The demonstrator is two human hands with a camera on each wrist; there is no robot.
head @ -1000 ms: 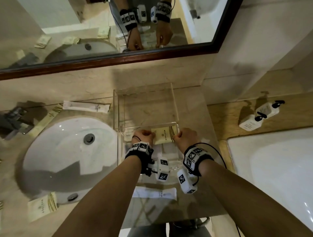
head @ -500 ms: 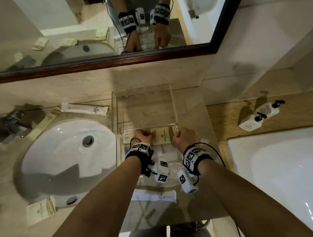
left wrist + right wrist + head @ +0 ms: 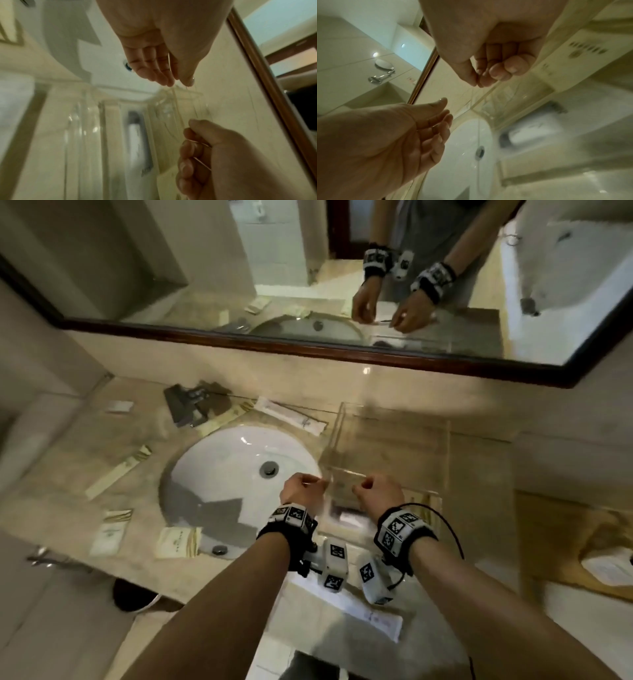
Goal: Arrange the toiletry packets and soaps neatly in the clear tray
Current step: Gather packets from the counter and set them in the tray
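Both hands above the near end of the clear tray (image 3: pixel 387 436), which stands on the marble tabletop (image 3: pixel 68 484) just right of the white sink (image 3: pixel 236 474).

Left hand (image 3: pixel 303 489): fingers loosely bent, thumb close to fingertips, nothing held in the wrist views; relaxed, not gripping.

Right hand (image 3: pixel 378 493): fingers curled in, thumb tip against forefinger. Whether something thin is pinched there cannot be told; blur.

In the tray's near end, beneath the hands, a cream packet (image 3: pixel 428 508) lies flat by the right wall, and a white item with a dark end (image 3: pixel 346 513) is beside it. Details smeared.

Outside the tray:
- long white sachet (image 3: pixel 291 416) behind the sink
- two long cream packets (image 3: pixel 118 472) left of the sink
- two squarish cream packets (image 3: pixel 178 542) at the sink's near-left rim
- white sachet (image 3: pixel 373 619) on the near edge, under the wrists

Mirror (image 3: pixel 308 278) above reflects both hands.
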